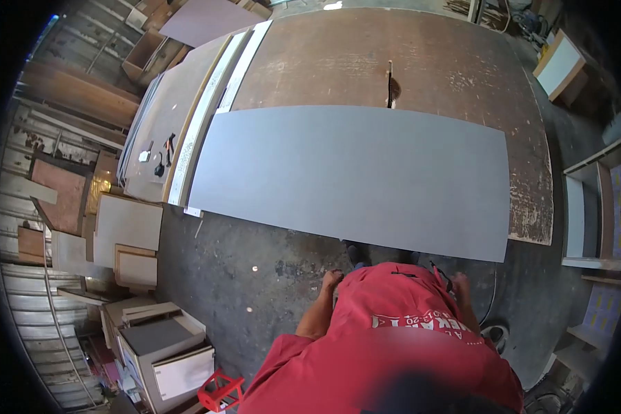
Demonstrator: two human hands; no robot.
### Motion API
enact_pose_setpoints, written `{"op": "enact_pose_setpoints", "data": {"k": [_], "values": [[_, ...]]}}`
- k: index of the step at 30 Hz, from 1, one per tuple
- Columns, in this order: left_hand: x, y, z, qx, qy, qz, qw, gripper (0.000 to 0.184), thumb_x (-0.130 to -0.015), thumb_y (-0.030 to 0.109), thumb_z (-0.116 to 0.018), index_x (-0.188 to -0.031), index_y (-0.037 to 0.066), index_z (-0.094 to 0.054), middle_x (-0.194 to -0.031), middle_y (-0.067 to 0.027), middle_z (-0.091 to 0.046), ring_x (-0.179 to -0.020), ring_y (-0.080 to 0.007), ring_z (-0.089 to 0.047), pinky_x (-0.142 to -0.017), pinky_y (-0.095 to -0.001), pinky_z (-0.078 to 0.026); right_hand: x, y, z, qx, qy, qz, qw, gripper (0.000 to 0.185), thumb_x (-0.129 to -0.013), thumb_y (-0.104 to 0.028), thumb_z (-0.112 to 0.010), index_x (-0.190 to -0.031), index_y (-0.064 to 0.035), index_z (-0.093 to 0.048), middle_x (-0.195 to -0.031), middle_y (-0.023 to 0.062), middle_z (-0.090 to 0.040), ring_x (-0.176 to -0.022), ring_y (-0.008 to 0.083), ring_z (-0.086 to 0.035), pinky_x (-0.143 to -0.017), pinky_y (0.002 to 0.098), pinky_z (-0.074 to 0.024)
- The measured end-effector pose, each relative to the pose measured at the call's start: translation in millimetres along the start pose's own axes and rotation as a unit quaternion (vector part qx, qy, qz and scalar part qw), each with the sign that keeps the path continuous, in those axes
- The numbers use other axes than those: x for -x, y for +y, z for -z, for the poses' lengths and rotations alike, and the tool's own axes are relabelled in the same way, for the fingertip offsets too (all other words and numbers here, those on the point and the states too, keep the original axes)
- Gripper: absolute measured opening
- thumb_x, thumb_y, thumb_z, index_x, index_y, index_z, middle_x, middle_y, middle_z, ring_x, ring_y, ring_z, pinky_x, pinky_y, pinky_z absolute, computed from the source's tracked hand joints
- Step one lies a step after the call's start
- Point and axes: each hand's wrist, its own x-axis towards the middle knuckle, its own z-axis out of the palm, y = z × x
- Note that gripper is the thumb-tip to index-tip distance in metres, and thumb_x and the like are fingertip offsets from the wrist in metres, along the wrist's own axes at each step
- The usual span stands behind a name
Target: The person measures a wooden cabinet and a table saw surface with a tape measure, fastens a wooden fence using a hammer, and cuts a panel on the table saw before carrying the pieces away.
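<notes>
A large grey panel lies flat on the brown worktable, its near long edge just in front of my body. Beside the hem of the red shirt, my left hand hangs low with its fingers curled in; anything inside them is hidden. On the other side of the shirt, my right hand looks closed by a slim dark thing whose kind I cannot make out. Neither hand touches the panel.
Long white strips run along the panel's left end. Past them, small black tools lie on a stack of boards. Cabinet parts and a red stand are at lower left; a cable trails at right.
</notes>
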Motion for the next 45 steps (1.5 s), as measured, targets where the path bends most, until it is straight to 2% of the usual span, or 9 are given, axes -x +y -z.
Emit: {"op": "enact_pose_setpoints", "data": {"k": [4, 7, 11, 13, 19, 29, 39, 41, 45], "values": [[-7, -26, 14, 0.164, -0.024, 0.055, 0.985, 0.037, -0.082, 0.020, -0.064, -0.115, 0.005, -0.069, -0.092, -0.0100, -0.074, -0.078, -0.0185, -0.072, -0.067, -0.0327, -0.057, -30, -62, 71, -0.344, 0.145, 0.017, 0.927, 0.057, -0.098, -0.052, -0.046, -0.140, -0.0133, -0.045, -0.134, 0.0118, -0.055, -0.122, 0.0325, -0.055, -0.099, 0.0508, -0.0438], [9, 26, 35, 0.259, -0.062, 0.066, 0.962, 0.042, -0.090, 0.022, -0.064, -0.129, 0.006, -0.059, -0.103, -0.0091, -0.073, -0.085, -0.0235, -0.071, -0.070, -0.0365, -0.057, -1, -153, 90, -0.439, 0.107, 0.099, 0.886, 0.067, -0.099, -0.050, -0.047, -0.151, -0.0122, -0.033, -0.148, 0.0123, -0.042, -0.136, 0.0303, -0.039, -0.114, 0.0481, -0.0292], [57, 155, 53, 0.247, -0.147, 0.071, 0.955, 0.052, -0.095, 0.031, -0.063, -0.139, 0.007, -0.049, -0.116, -0.0100, -0.069, -0.103, -0.0235, -0.067, -0.087, -0.0400, -0.052, -29, -197, 130, -0.338, 0.073, 0.274, 0.897, 0.068, -0.096, -0.037, -0.060, -0.154, -0.0189, -0.029, -0.138, 0.0151, -0.049, -0.121, 0.0332, -0.051, -0.104, 0.0479, -0.0373], [72, 196, 51, 0.358, -0.213, 0.059, 0.907, 0.051, -0.097, 0.035, -0.057, -0.139, 0.008, -0.048, -0.122, -0.0103, -0.067, -0.109, -0.0217, -0.064, -0.093, -0.0402, -0.048, -11, -242, 119, -0.393, 0.078, 0.169, 0.900, 0.081, -0.096, -0.052, -0.055, -0.156, -0.0104, -0.020, -0.161, 0.0194, -0.020, -0.144, 0.0422, -0.027, -0.116, 0.0498, -0.0258], [61, 221, 23, 0.443, -0.192, 0.084, 0.872, 0.039, -0.099, 0.037, -0.052, -0.121, 0.005, -0.056, -0.112, -0.0098, -0.071, -0.104, -0.0209, -0.066, -0.090, -0.0341, -0.048, -16, -297, 90, -0.508, 0.075, 0.165, 0.842, 0.056, -0.095, -0.050, -0.056, -0.139, -0.0154, -0.051, -0.139, 0.0065, -0.056, -0.126, 0.0321, -0.053, -0.106, 0.0555, -0.0399], [69, 228, 17, 0.394, -0.114, 0.065, 0.910, 0.033, -0.099, 0.034, -0.050, -0.112, 0.006, -0.062, -0.109, -0.0083, -0.072, -0.104, -0.0204, -0.066, -0.089, -0.0338, -0.048, -1, -285, 60, -0.496, 0.042, 0.136, 0.857, 0.079, -0.085, -0.061, -0.066, -0.147, -0.0178, -0.040, -0.146, 0.0086, -0.048, -0.131, 0.0331, -0.047, -0.105, 0.0583, -0.0392], [17, 169, 17, 0.386, -0.215, -0.046, 0.896, 0.029, -0.098, 0.031, -0.051, -0.110, 0.006, -0.060, -0.110, -0.0101, -0.070, -0.104, -0.0225, -0.066, -0.085, -0.0350, -0.048, -42, -263, 78, -0.447, 0.053, 0.035, 0.892, 0.095, -0.074, -0.071, -0.071, -0.145, -0.0134, -0.044, -0.144, 0.0110, -0.051, -0.127, 0.0320, -0.052, -0.102, 0.0561, -0.0435], [4, 162, 19, 0.477, -0.264, -0.017, 0.838, 0.027, -0.098, 0.030, -0.051, -0.109, 0.006, -0.060, -0.110, -0.0107, -0.069, -0.103, -0.0240, -0.066, -0.084, -0.0355, -0.048, -46, -258, 93, -0.427, 0.071, 0.046, 0.901, 0.097, -0.073, -0.071, -0.072, -0.145, -0.0131, -0.044, -0.144, 0.0104, -0.050, -0.125, 0.0313, -0.053, -0.101, 0.0542, -0.0451], [6, 169, 25, 0.428, -0.240, -0.003, 0.872, 0.027, -0.099, 0.028, -0.049, -0.110, 0.006, -0.059, -0.114, -0.0119, -0.067, -0.106, -0.0242, -0.065, -0.084, -0.0359, -0.049, -11, -271, 67, -0.448, 0.041, 0.080, 0.889, 0.105, -0.073, -0.073, -0.070, -0.152, -0.0142, -0.034, -0.156, 0.0095, -0.035, -0.140, 0.0267, -0.036, -0.115, 0.0461, -0.0269]]}}
